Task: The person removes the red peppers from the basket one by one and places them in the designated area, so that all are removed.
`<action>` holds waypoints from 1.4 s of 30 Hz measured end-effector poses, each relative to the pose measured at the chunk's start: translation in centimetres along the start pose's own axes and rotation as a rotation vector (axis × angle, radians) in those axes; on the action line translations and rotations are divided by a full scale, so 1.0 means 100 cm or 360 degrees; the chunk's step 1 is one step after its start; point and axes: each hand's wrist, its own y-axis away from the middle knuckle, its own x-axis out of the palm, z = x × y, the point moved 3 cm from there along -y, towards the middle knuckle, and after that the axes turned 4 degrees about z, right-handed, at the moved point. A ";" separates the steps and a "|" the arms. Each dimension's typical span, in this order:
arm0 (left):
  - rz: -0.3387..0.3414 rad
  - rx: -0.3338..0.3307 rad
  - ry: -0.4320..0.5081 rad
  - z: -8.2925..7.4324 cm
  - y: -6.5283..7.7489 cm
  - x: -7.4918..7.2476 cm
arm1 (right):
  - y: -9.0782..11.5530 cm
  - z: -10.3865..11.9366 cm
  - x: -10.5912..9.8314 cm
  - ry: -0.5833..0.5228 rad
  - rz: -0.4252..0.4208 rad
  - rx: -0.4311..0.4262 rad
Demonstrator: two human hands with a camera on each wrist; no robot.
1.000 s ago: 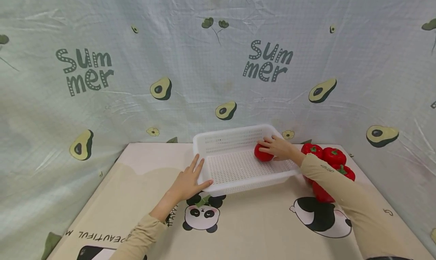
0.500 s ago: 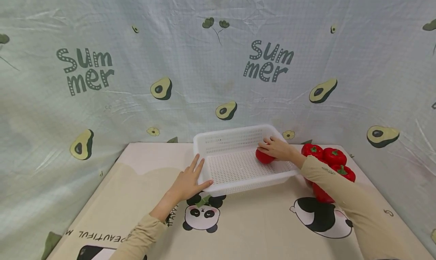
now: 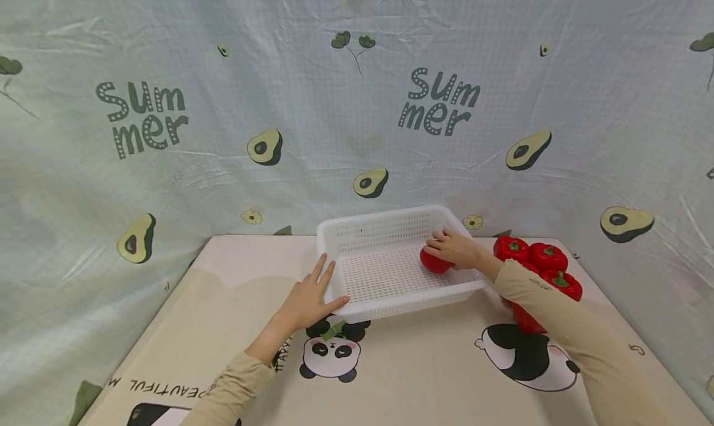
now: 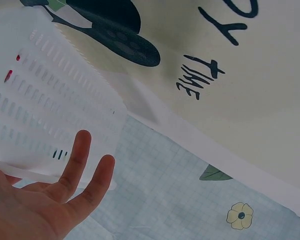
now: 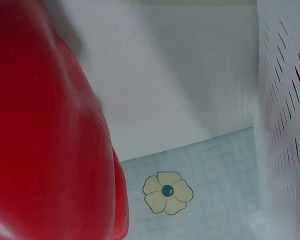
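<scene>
A white slotted plastic basket stands towards the back of the table. My left hand has its fingers spread and straight, touching the basket's left end; the left wrist view shows two of those fingers against the slotted wall. Inside the basket, near its right end, my right hand grips a red bell pepper from above with bent fingers, hiding its top. Outside that end, under and beside the right forearm, lie several red bell peppers. One such pepper fills the left of the right wrist view.
A patterned cloth curtain hangs right behind the table. At the front left edge lies a dark-edged phone-like object, partly covered by the left sleeve. Panda prints mark the tabletop.
My right hand and the bell pepper under it have shifted slightly towards the front right inside the basket. The left hand and the basket stay where they were.
</scene>
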 end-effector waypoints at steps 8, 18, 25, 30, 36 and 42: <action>0.0006 -0.0008 0.0012 0.000 0.000 0.001 | 0.006 0.003 -0.006 -0.0014 -0.0047 -0.0008; 0.0004 0.0013 0.0030 -0.002 0.002 -0.002 | 0.013 0.004 -0.022 0.0056 -0.0213 0.0039; -0.0012 0.0024 0.0026 -0.002 0.001 -0.002 | 0.025 0.007 -0.038 0.0006 -0.0162 0.0103; -0.0009 0.0018 0.0029 -0.001 0.001 -0.002 | 0.034 0.011 -0.050 0.0026 -0.0173 0.0127; -0.0019 0.0014 0.0030 -0.001 0.000 -0.002 | 0.044 0.015 -0.065 0.0004 -0.0182 0.0206; -0.0006 0.0012 0.0036 0.000 0.000 0.000 | 0.059 0.017 -0.075 -0.0009 -0.0251 0.0353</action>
